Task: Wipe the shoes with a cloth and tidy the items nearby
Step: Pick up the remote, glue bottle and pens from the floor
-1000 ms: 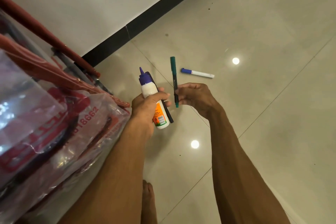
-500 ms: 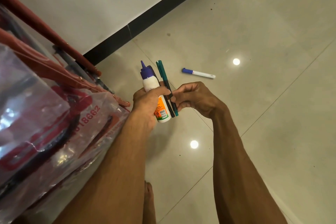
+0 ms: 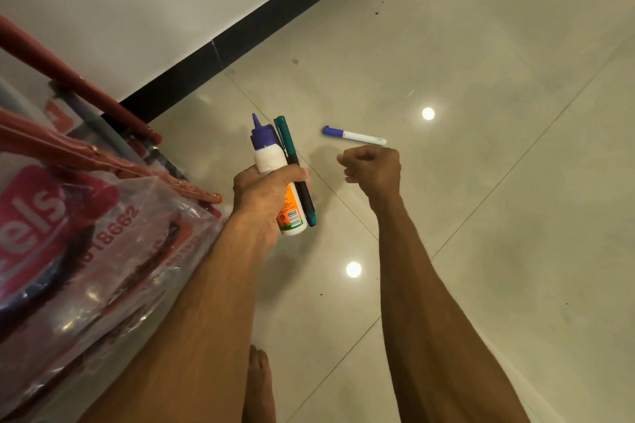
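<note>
My left hand [image 3: 264, 194] grips a white glue bottle [image 3: 271, 161] with a purple nozzle and orange label, together with a green pen [image 3: 288, 142] and a black pen pressed beside it. My right hand [image 3: 372, 170] hovers just right of them with its fingers curled and nothing in it. A white marker with a blue cap [image 3: 354, 135] lies on the floor tiles just beyond my right hand. No shoes and no cloth are in view.
A red metal rack [image 3: 86, 148] wrapped in clear plastic with red print stands at the left. A black skirting board [image 3: 261, 15] runs along the white wall behind. My bare foot [image 3: 259, 385] shows at the bottom between my forearms.
My right hand passed the green pen to my left hand, let go and drew back to the right. The left hand now holds the bottle and both pens.
</note>
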Demonstrator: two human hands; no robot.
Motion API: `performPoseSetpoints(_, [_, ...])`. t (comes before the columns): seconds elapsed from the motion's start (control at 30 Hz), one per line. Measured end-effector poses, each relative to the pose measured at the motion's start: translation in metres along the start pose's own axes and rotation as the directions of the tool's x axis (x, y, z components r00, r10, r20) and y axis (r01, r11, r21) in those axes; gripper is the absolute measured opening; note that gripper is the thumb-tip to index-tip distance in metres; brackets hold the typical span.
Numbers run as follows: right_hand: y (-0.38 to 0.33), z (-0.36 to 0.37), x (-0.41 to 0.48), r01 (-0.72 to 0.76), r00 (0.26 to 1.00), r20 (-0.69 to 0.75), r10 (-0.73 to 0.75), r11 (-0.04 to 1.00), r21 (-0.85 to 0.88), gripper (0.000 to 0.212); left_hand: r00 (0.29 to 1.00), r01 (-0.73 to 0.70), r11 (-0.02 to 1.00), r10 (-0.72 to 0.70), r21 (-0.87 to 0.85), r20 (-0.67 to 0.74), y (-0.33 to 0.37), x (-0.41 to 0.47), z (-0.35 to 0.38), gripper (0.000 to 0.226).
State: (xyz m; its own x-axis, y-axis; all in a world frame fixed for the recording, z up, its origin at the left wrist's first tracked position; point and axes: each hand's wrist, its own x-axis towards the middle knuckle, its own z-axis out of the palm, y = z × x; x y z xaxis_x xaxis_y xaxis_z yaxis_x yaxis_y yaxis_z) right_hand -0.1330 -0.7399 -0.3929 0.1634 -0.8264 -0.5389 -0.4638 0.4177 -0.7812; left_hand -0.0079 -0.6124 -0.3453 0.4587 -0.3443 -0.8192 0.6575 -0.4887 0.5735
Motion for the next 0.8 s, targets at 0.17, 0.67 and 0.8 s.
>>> performPoseSetpoints(0.17, [0.016, 0.014, 0.031, 0.038, 0.988, -0.124, -0.093, 0.921, -0.387, 0.025, 1.000, 0.025, 0.999, -0.025, -0.022, 0.004, -0.008, 0.002, -0.002, 0.074])
performPoseSetpoints(0.67, [0.017, 0.024, 0.071, 0.204, 0.967, 0.146, -0.209, 0.290, -0.935, 0.042, 0.999, 0.050, 0.998, -0.050, -0.024, 0.007, -0.022, 0.010, -0.003, 0.075])
performPoseSetpoints(0.8, [0.025, 0.028, 0.057, 0.161, 0.980, 0.120, -0.160, 0.276, -0.948, 0.037, 0.997, 0.079, 0.997, -0.079, -0.020, -0.006, -0.027, 0.012, -0.006, 0.078])
